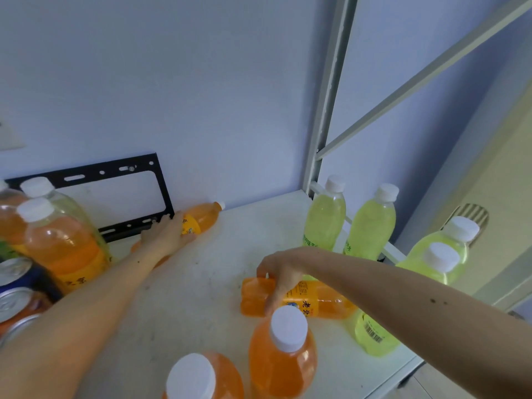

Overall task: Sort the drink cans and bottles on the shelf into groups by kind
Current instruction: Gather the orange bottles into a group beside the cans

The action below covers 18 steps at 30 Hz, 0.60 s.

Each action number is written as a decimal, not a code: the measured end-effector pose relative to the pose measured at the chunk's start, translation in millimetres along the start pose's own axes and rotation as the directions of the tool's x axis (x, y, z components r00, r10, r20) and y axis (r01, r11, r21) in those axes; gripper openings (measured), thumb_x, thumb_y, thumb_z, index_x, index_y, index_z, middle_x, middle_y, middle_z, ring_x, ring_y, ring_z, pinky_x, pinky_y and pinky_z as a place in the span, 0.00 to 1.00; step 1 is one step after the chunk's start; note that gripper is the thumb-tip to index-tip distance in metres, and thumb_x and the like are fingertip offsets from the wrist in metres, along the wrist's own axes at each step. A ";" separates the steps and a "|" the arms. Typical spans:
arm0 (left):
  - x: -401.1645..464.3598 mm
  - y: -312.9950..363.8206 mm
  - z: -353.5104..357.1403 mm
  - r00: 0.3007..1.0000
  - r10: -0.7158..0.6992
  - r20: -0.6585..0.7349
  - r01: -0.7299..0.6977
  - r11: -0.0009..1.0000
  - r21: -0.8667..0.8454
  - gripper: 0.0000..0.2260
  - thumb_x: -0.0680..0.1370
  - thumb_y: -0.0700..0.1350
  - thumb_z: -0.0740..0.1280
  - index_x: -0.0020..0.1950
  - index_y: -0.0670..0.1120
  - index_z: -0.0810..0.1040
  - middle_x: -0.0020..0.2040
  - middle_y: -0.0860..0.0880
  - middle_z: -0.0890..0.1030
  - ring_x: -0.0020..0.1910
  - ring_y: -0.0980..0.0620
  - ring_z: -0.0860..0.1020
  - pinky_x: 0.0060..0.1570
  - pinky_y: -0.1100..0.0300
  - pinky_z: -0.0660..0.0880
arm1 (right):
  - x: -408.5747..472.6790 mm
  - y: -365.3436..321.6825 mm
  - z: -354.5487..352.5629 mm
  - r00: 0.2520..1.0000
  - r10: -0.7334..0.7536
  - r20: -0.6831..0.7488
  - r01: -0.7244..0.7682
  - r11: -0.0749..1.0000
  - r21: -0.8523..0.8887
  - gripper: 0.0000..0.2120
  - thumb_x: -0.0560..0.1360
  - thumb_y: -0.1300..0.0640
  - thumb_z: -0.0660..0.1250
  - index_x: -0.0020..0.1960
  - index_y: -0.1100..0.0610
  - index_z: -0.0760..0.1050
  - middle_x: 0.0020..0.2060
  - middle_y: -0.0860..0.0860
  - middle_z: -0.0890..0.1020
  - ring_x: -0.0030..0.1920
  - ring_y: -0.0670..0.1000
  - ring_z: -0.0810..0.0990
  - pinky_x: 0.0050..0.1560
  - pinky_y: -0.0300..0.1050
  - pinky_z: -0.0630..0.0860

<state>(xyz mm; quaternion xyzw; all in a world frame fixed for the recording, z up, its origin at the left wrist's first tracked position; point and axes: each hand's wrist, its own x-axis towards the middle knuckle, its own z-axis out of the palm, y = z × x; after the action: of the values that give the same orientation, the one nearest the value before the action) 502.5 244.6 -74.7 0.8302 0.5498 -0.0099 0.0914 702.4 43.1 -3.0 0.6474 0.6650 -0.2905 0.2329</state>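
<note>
Head view, looking down onto white shelf (201, 283). Both hands are on fallen orange bottles.

Left hand (168, 236) reaches to the far wall, fingers curled round the label end of an orange bottle (203, 217) lying on its side, cap pointing right along the wall. Grip is closed on the bottle body. Whether another orange item lies under the wrist cannot be told; only a blurred orange patch shows there.

Right hand (280, 279) is in the near-centre, thumb and fingers wrapped over a second orange bottle (305, 298), also lying flat, base pointing left. Clamped on it from above.

Grouping so far, judged from layout:
- Yellow-green bottles (326, 214) stand together at the right by the shelf frame (325, 110); one more lies flat at the near right edge.
- Upright orange bottles (283, 355) stand near centre, with more at far left (63, 249) mixed with a pale one.
- Cans (17, 286) are clustered at the left edge.
- A black metal bracket (115, 194) leans on the wall behind the left group.

Step in hand: picking up the two toppled orange bottles. Sort looks partly done.

Next move calls for lifting each bottle, turning it cap-up, and standing both with one orange cluster. The right hand has little room; the upright bottle just near its wrist could be knocked.
</note>
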 end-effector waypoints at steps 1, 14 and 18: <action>-2.1 0.8 1.3 1.000 -0.003 -0.012 0.003 1.000 -0.012 0.30 0.76 0.64 0.63 0.71 0.50 0.61 0.65 0.43 0.70 0.63 0.39 0.71 0.55 0.42 0.73 | 0.6 0.1 0.0 1.000 0.002 -0.009 -0.002 1.000 0.009 0.39 0.66 0.37 0.75 0.69 0.55 0.68 0.64 0.53 0.74 0.60 0.60 0.76 0.59 0.56 0.77; -51.0 3.4 -15.7 0.967 -0.120 -0.223 -0.110 0.595 -0.796 0.35 0.62 0.57 0.78 0.65 0.51 0.69 0.60 0.46 0.74 0.56 0.48 0.77 0.57 0.44 0.77 | 14.8 -23.6 -4.1 0.989 -0.012 -0.147 0.012 1.000 -0.002 0.38 0.69 0.37 0.73 0.70 0.59 0.69 0.65 0.56 0.75 0.63 0.59 0.75 0.58 0.51 0.75; -66.8 -2.1 -11.9 0.960 -0.126 -0.250 -0.119 0.624 -0.772 0.37 0.65 0.49 0.80 0.67 0.49 0.63 0.63 0.45 0.71 0.60 0.47 0.74 0.59 0.45 0.75 | 14.6 -27.5 -4.2 0.989 -0.005 -0.150 0.001 0.999 -0.033 0.37 0.70 0.37 0.71 0.68 0.61 0.69 0.63 0.57 0.77 0.61 0.59 0.77 0.55 0.50 0.75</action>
<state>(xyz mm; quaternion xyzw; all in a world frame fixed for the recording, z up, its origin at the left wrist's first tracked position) 473.2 186.5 -55.4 0.6996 0.5081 0.3466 0.3636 674.5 56.7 -7.6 0.6624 0.6863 -0.2304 0.1925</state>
